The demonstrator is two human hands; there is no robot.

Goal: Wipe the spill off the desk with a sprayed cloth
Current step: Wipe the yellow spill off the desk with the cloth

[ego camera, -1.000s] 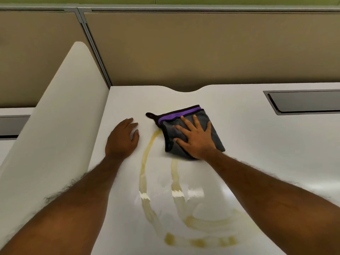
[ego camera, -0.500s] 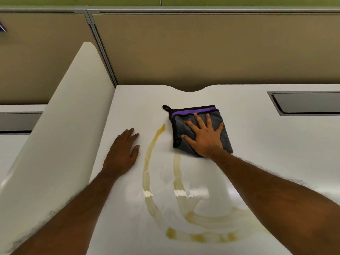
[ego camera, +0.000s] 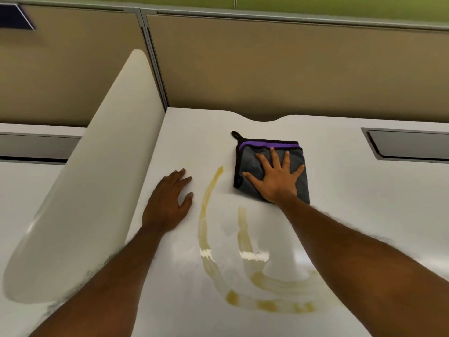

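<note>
Yellow spill [ego camera: 206,215] streaks the white desk [ego camera: 364,215] nearest the viewer. Beyond it, the left hand [ego camera: 167,203] rests flat, fingers relaxed, holding nothing. Farther back, the right hand [ego camera: 277,176] presses splayed, straight fingers onto the folded grey cloth [ego camera: 301,188].

No text, label or number can be read — none anywhere.
</note>
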